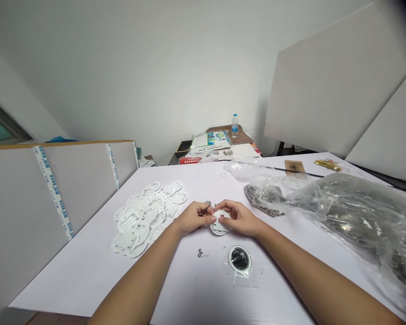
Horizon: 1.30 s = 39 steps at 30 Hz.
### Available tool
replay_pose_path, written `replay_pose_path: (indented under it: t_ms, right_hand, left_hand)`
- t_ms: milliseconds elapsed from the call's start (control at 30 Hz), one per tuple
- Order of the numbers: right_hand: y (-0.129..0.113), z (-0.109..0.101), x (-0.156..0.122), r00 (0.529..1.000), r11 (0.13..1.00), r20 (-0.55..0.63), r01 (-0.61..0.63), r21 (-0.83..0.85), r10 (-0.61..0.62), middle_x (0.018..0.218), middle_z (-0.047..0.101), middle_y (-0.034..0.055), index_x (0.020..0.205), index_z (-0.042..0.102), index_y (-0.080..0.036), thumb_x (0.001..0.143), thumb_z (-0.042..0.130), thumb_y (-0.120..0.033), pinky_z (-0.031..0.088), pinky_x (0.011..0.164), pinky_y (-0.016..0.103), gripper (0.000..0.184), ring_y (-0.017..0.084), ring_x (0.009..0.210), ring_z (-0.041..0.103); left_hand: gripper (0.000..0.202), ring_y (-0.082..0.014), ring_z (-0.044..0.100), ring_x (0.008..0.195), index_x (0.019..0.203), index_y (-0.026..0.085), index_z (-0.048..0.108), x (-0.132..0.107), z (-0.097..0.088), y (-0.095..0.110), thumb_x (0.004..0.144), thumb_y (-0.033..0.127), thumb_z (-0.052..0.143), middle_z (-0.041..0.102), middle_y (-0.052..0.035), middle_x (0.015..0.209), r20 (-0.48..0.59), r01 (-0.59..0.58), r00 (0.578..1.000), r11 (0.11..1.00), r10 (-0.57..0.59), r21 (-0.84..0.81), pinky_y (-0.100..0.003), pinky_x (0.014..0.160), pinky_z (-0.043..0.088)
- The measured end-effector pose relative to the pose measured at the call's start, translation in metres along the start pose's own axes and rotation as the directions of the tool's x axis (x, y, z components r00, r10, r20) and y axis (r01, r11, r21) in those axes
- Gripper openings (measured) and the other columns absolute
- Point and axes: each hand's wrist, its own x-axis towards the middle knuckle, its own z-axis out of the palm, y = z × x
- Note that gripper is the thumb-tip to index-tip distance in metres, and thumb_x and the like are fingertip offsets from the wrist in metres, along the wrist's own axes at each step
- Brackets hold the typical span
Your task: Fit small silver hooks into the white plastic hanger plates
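Note:
Between my two hands is a round white disc with small dark slots or clips on it. My left hand pinches its left edge between thumb and fingers. On the other side, my right hand grips the disc with the thumb on its face. Small metal pieces lie just behind the hands, partly hidden by them. Nearer to me, a few metal bits rest on the white table. A round dark piece with a white rim lies on clear plastic below my right hand.
Left of my hands spreads a pile of white discs. Clear plastic bags with shiny metal parts cover the right side, near a brown card. A low partition borders the left edge. Farther back stands a water bottle.

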Motion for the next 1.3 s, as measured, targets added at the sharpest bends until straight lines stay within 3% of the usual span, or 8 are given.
replay_pose_path:
  t_ms: [167, 333, 433, 700, 867, 1100, 1300]
  right_hand:
    - [-0.007, 0.003, 0.0, 0.992, 0.981, 0.017, 0.129, -0.148, -0.128, 0.108, 0.066, 0.0074, 0.114, 0.06, -0.018, 0.085, 0.059, -0.018, 0.045, 0.08, 0.029, 0.029, 0.019, 0.097, 0.06]
    - [-0.013, 0.004, -0.003, 0.985, 0.9, 0.009, 0.16, -0.407, -0.171, 0.109, 0.068, 0.0049, 0.118, 0.058, -0.022, 0.085, 0.055, -0.014, 0.045, 0.079, 0.03, 0.034, 0.018, 0.09, 0.061]
    - [-0.012, 0.006, -0.003, 0.982, 0.868, 0.005, 0.167, -0.468, -0.186, 0.112, 0.067, 0.0048, 0.122, 0.055, -0.024, 0.085, 0.054, -0.014, 0.044, 0.076, 0.029, 0.038, 0.018, 0.09, 0.061]
    - [-0.01, 0.006, -0.003, 0.981, 0.852, -0.045, 0.141, -0.505, -0.188, 0.098, 0.067, 0.0021, 0.117, 0.054, -0.024, 0.084, 0.055, -0.014, 0.041, 0.068, 0.027, 0.035, 0.015, 0.072, 0.056]
    - [-0.003, 0.003, -0.002, 0.974, 0.868, -0.156, 0.069, -0.492, -0.165, 0.079, 0.06, -0.0014, 0.116, 0.055, -0.021, 0.086, 0.054, -0.02, 0.035, 0.059, 0.025, 0.03, 0.013, 0.062, 0.048]
    - [0.0, 0.004, -0.002, 0.966, 0.879, -0.182, 0.08, -0.47, -0.186, 0.081, 0.058, -0.0003, 0.117, 0.055, -0.02, 0.088, 0.054, -0.026, 0.036, 0.059, 0.026, 0.03, 0.013, 0.063, 0.047]
    - [0.002, 0.003, -0.002, 0.96, 0.871, -0.212, 0.059, -0.488, -0.184, 0.077, 0.056, -0.0006, 0.119, 0.055, -0.021, 0.09, 0.054, -0.031, 0.036, 0.058, 0.026, 0.031, 0.014, 0.06, 0.045]
  left_hand:
    - [0.036, -0.0075, 0.034, 0.054, 0.073, 0.011, 0.059, 0.0, 0.002, 0.0, 0.07, 0.043, 0.076, 0.043, 0.0048, 0.057, -0.051, -0.009, 0.999, 0.995, 0.014, 0.099, -0.021, 0.052, 0.026]
    - [0.03, -0.0076, 0.032, 0.054, 0.07, 0.013, 0.055, -0.002, 0.006, 0.002, 0.071, 0.039, 0.07, 0.037, 0.0059, 0.058, -0.115, 0.009, 0.993, 0.971, 0.019, 0.238, -0.022, 0.051, 0.026]
    - [0.025, -0.0075, 0.029, 0.054, 0.071, 0.014, 0.054, -0.002, 0.009, 0.005, 0.072, 0.036, 0.067, 0.035, 0.0061, 0.059, -0.135, -0.001, 0.99, 0.957, 0.042, 0.291, -0.022, 0.05, 0.024]
    - [0.029, -0.0084, 0.028, 0.053, 0.078, 0.014, 0.061, -0.002, 0.009, 0.006, 0.077, 0.042, 0.065, 0.034, 0.0064, 0.056, -0.148, -0.018, 0.986, 0.938, 0.074, 0.346, -0.022, 0.05, 0.022]
    - [0.033, -0.0109, 0.041, 0.063, 0.09, 0.013, 0.066, -0.002, 0.006, 0.007, 0.083, 0.045, 0.06, 0.051, 0.0012, 0.068, -0.119, -0.086, 0.985, 0.957, 0.123, 0.276, -0.023, 0.06, 0.033]
    - [0.032, -0.0109, 0.042, 0.065, 0.097, 0.014, 0.064, -0.002, 0.006, 0.006, 0.085, 0.042, 0.06, 0.053, 0.0001, 0.074, -0.109, -0.09, 0.987, 0.967, 0.119, 0.237, -0.023, 0.061, 0.034]
    - [0.035, -0.0102, 0.043, 0.063, 0.092, 0.014, 0.062, -0.002, 0.007, 0.005, 0.084, 0.047, 0.06, 0.053, 0.0004, 0.073, -0.108, -0.08, 0.989, 0.978, 0.103, 0.195, -0.022, 0.058, 0.034]
